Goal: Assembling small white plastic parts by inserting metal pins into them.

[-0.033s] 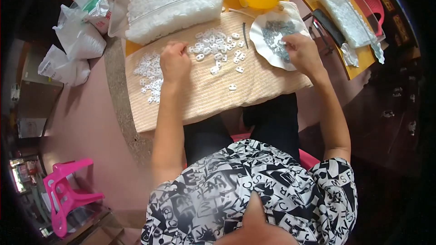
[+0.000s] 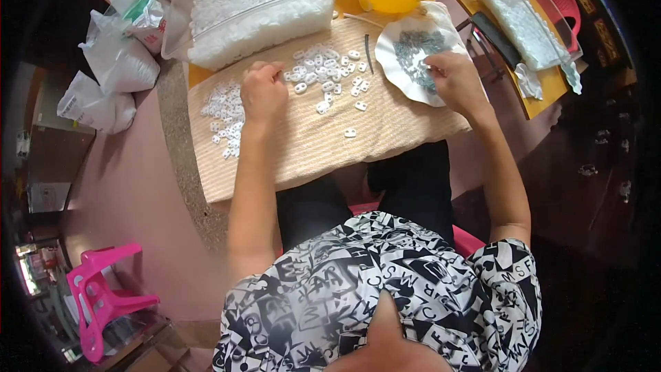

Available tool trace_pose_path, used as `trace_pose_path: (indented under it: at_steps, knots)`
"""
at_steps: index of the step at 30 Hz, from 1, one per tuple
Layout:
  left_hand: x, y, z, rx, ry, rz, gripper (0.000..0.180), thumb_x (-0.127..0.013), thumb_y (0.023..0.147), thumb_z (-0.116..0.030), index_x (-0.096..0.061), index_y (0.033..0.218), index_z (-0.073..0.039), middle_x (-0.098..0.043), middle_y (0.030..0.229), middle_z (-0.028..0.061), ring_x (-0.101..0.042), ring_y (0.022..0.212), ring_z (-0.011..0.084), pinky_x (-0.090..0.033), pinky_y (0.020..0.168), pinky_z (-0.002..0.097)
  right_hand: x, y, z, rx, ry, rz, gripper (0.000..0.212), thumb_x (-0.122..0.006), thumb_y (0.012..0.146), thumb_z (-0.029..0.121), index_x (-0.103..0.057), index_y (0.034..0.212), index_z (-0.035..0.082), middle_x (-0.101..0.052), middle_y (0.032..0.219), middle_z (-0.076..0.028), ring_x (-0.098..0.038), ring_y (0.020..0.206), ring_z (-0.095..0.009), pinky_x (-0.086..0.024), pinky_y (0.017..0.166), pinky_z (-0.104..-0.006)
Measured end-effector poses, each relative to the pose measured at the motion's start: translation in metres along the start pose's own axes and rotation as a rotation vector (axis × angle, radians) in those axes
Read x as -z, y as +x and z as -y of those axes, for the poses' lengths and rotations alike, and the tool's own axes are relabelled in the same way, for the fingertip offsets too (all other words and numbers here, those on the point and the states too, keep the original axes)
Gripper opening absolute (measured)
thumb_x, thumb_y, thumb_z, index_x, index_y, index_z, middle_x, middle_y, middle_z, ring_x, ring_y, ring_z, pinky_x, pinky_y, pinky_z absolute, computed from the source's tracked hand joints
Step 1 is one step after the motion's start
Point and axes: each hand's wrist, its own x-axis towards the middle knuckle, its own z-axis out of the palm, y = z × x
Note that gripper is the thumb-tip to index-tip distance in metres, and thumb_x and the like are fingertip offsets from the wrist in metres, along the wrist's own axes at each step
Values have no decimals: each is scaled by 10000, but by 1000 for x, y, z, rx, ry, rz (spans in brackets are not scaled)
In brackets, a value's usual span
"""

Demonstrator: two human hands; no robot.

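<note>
Striped cloth (image 2: 323,158) bears white pieces (image 2: 326,69) beside left fingers (image 2: 267,70), grey bits (image 2: 427,41) by right fingers (image 2: 441,62); I cannot tell either grip

2 bare forearms (image 2: 252,179) stretch forward, left fingers (image 2: 270,69) and right fingers (image 2: 442,62) curled.

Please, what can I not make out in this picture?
In the head view:
Anything inside the left hand: hidden by its curled fingers.
What the right hand may pinch: hidden by its fingers.
Gray pieces on the white dish: each too small.
Clear plastic tub: far side cut off by upper edge.
</note>
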Motion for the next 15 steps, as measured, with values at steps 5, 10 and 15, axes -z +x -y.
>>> trace_pose_path:
  at_steps: [5,10,15]
  knots:
    - [-1,10,6,-68,205,230,122,-608,686,-94,-661,791,-62,-588,783,142,-567,740,300,-444,663,374,-8,3,-3,9,-26,39,126,-592,681,37,-629,802,29,-596,779,-141,-559,757,-314,-445,690,-380]
    - [1,4,8,-20,186,183,102,-624,673,-70,-644,770,-48,-579,762,121,-559,698,253,-442,638,322,-18,8,0,6,-59,112,140,-574,675,83,-639,798,72,-589,784,-149,-548,805,-319,-457,731,-387]
    - [23,-23,-12,398,-623,101,56,-593,745,-15,-625,792,-20,-601,741,49,-522,611,121,-410,563,219,-28,14,3,-6,-90,221,72,-536,673,59,-588,691,12,-572,786,-187,-545,826,-348,-456,709,-416]
